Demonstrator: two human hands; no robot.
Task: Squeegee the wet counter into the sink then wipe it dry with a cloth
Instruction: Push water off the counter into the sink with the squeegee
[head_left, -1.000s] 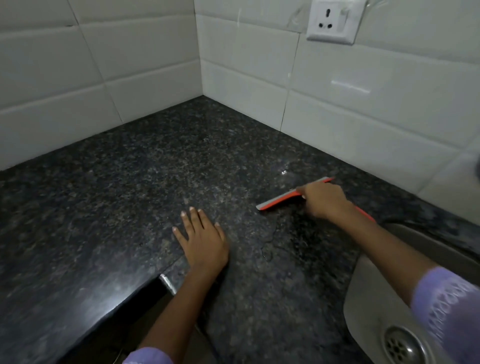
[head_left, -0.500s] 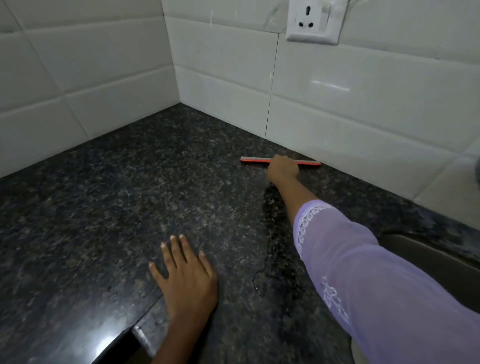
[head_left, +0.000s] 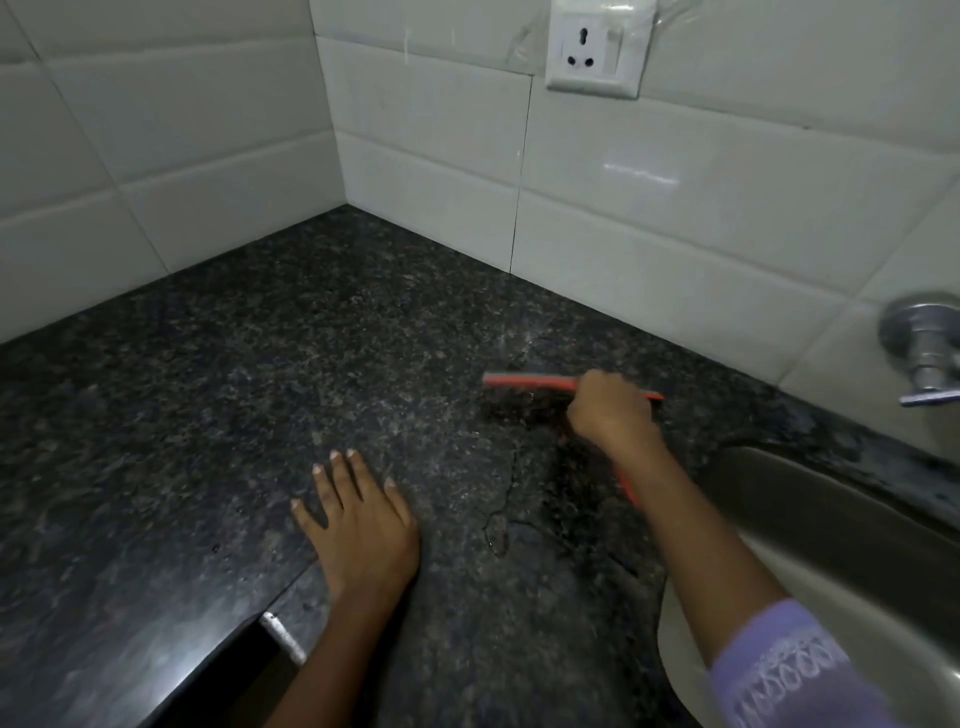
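A dark speckled granite counter (head_left: 218, 415) fills a tiled corner. My right hand (head_left: 610, 410) is shut on a red squeegee (head_left: 524, 381), whose blade lies across the counter a little out from the back wall. A darker wet streak (head_left: 566, 483) runs from the blade toward me. My left hand (head_left: 358, 525) rests flat on the counter, fingers spread, near the front edge. The steel sink (head_left: 810, 525) sits at the right, partly behind my right forearm. No cloth is in view.
White tiled walls (head_left: 675, 208) close the counter at the back and left. A wall socket (head_left: 597, 52) sits high on the back wall. A chrome tap (head_left: 924, 348) sticks out above the sink at the right edge. The counter's front edge (head_left: 208, 660) drops off at lower left.
My right hand has pulled the squeegee back from the wall toward me and the sink, leaving a wet track. My left hand stays flat on the counter.
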